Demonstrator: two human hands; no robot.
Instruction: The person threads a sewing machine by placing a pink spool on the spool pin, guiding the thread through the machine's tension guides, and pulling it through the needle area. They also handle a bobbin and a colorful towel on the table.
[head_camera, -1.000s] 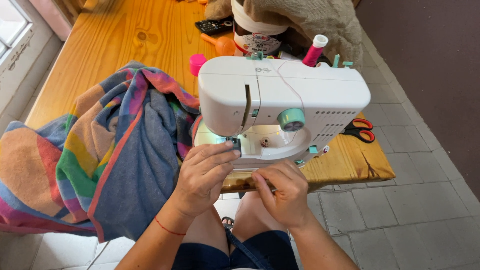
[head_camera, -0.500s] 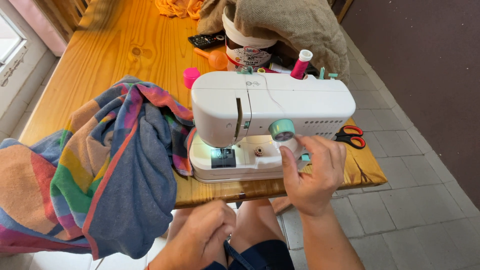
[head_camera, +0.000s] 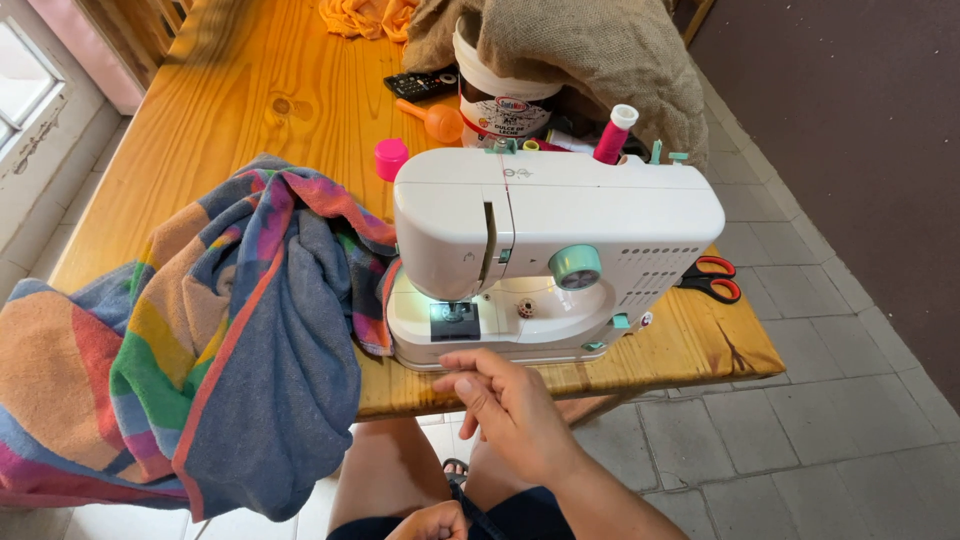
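hands at the sewing machine's front edge

the right hand (head_camera: 515, 405) hovers just in front of the small white sewing machine (head_camera: 545, 255), fingers loosely curled with thumb and forefinger drawn near each other; whether they pinch a thread i cannot tell. the left hand (head_camera: 432, 522) sits low in the lap at the bottom edge, closed around something thin and dark, possibly a strap or cord. the machine stands at the near edge of the wooden table (head_camera: 250, 110), its needle area lit, a mint-green dial on its smooth plastic face and a pink thread spool (head_camera: 612, 135) upright on top.

judging by this, the work looks like setting up at the needle before stitching, so the next move would call for fine fingertip control close to the needle plate.

a thick, striped terry towel (head_camera: 200, 340) lies bunched just left of the machine and droops over the table edge. red-handled scissors (head_camera: 712, 279) lie to the right, coarse burlap (head_camera: 590, 50) drapes a white tub behind, and a pink cap (head_camera: 391, 158) sits nearby
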